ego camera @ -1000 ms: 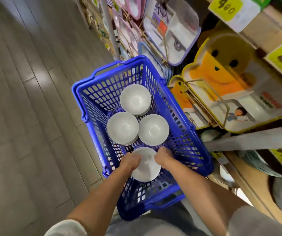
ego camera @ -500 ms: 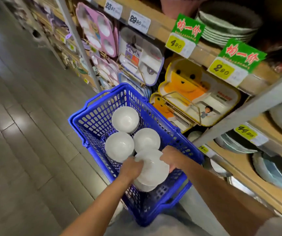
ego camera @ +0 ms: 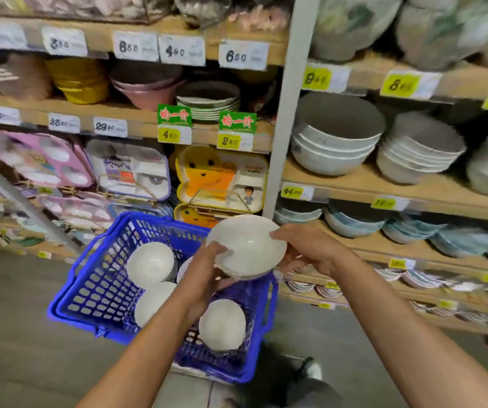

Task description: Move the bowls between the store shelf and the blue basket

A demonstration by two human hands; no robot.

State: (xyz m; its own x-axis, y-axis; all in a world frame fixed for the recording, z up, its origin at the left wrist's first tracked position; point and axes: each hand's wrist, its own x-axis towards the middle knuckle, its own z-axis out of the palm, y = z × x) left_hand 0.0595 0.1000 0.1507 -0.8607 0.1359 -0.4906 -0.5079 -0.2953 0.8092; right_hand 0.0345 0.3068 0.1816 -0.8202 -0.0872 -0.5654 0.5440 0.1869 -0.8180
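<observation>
Held thing: a white round bowl (ego camera: 247, 245), glossy, above the far right corner of the blue plastic mesh basket (ego camera: 89, 293), clear of its rim and tilted toward the camera. A second rim just under it may be another bowl nested there, though blur leaves that unsure.
Left hand (ego camera: 204, 278): curled round the bowl's near left edge, thumb on the rim, fingers beneath.
Right hand (ego camera: 310, 251): clasps the bowl's right edge, thumb over the rim, fingers underneath.
Inside the basket: three small white bowls (ego camera: 150, 265), with a fourth partly hidden behind the left hand.
Right of the basket: a wooden store shelf (ego camera: 354, 187) carrying stacked grey-white bowls (ego camera: 337, 148), with yellow price tags (ego camera: 293, 192) on its front edge.
Under the basket: grey floor (ego camera: 16, 319).
</observation>
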